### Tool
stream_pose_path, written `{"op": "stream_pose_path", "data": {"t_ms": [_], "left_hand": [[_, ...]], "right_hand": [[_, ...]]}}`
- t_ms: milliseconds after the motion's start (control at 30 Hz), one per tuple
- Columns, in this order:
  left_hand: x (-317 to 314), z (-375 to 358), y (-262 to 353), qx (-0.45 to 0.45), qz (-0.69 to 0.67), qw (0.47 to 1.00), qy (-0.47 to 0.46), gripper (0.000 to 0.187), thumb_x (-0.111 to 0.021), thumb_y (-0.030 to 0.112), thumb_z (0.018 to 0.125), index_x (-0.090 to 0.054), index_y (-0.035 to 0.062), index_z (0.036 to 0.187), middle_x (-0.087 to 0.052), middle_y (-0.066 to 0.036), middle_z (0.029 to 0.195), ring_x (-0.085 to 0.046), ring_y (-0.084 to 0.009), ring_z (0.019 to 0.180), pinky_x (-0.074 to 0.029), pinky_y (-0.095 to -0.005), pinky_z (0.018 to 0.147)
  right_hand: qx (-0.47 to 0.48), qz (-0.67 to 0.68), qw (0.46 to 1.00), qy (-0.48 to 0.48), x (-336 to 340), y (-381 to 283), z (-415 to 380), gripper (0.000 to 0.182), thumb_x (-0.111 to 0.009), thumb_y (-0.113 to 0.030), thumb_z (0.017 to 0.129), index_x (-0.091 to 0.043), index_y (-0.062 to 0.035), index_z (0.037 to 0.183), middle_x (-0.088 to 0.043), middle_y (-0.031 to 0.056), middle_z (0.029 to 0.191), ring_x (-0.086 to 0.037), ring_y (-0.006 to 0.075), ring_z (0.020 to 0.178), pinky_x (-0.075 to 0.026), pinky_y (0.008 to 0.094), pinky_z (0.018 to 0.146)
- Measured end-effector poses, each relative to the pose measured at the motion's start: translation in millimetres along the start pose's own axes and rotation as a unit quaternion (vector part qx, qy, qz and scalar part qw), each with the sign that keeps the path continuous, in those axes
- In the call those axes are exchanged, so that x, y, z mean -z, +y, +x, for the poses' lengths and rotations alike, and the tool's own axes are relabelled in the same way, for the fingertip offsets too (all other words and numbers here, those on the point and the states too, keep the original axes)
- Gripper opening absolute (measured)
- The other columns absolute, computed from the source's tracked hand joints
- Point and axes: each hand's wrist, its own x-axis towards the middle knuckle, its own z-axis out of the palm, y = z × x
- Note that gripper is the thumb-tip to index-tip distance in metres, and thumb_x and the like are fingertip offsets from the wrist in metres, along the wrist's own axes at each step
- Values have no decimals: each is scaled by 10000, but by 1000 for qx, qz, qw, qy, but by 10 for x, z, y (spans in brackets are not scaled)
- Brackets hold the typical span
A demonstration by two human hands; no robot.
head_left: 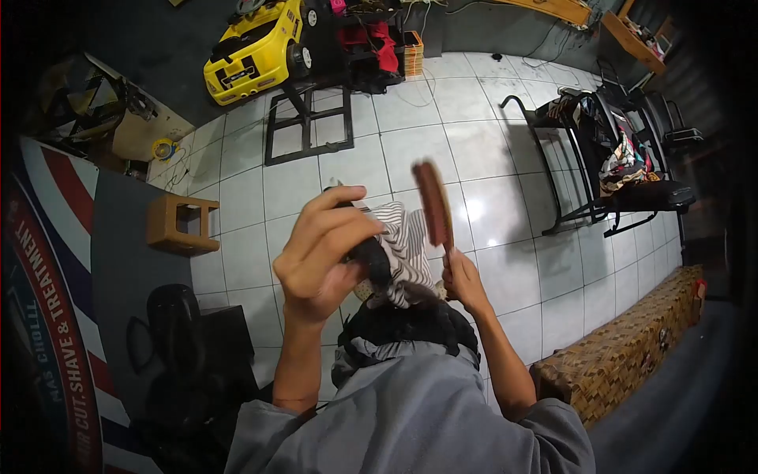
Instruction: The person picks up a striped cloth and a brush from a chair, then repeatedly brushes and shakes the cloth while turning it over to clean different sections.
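My left hand (324,253) is raised in front of my chest, fingers curled round a black hair clipper (371,259) that they partly cover. A small pale tip shows above the knuckles. To its right, my right hand (464,280) grips the handle of a wooden brush (434,207). The brush stands nearly upright, slightly blurred, its reddish-brown bristles facing left toward the clipper but apart from it. Below and behind both hands is a striped black-and-white cloth (407,245), partly hidden by my left hand and the clipper.
White tiles (497,189) cover the floor. A yellow toy car (253,59) is at the back left, near a black metal frame (309,130). A brown stool (181,223) stands left. On the right are a black chair (624,189) with cloth on it and a woven-patterned bench (616,344).
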Motion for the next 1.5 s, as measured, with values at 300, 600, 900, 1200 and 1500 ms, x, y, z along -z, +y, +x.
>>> {"op": "stream_pose_path", "data": {"t_ms": [300, 600, 900, 1200, 1500], "left_hand": [[98, 118, 17, -79, 56, 994, 40, 219, -671, -24, 566, -618, -38, 778, -593, -110, 738, -614, -283, 753, -517, -323, 666], [141, -12, -70, -24, 64, 994, 81, 215, -689, 143, 707, -616, -31, 810, -598, -110, 752, -605, -283, 786, -502, -340, 703], [35, -44, -120, -15, 73, 997, 27, 163, -670, 36, 661, -614, -33, 798, -593, -116, 756, -603, -281, 800, -491, -329, 693], [267, 2, -163, -13, 78, 986, 148, 183, -699, 59, 679, -579, -36, 780, -575, -109, 764, -589, -273, 765, -486, -319, 654], [178, -35, -158, 9, 90, 995, 44, 233, -653, -104, 565, -530, -30, 748, -553, -97, 758, -566, -227, 780, -455, -282, 691]], "right_hand": [[93, -456, 877, -117, -381, 524, 192, 294, -388, -289, 910, -493, -20, 967, -591, 215, 776, -590, 369, 711, -450, 432, 599], [-28, -549, 835, 15, 343, 1379, 371, 314, -383, -264, 891, -568, -28, 796, -607, 176, 780, -603, 325, 665, -471, 446, 582], [174, -71, 980, -59, -654, -842, -257, 282, -356, -270, 945, -452, -30, 832, -474, 65, 610, -443, 219, 506, -363, 314, 469], [-27, -607, 771, -191, 118, 1266, 262, 375, -358, -301, 896, -563, 4, 971, -604, 241, 770, -585, 407, 803, -471, 466, 694], [22, 82, 989, -121, -432, -908, -192, 332, -332, -333, 954, -438, -50, 817, -379, -24, 605, -361, 72, 514, -332, 230, 469]]}}
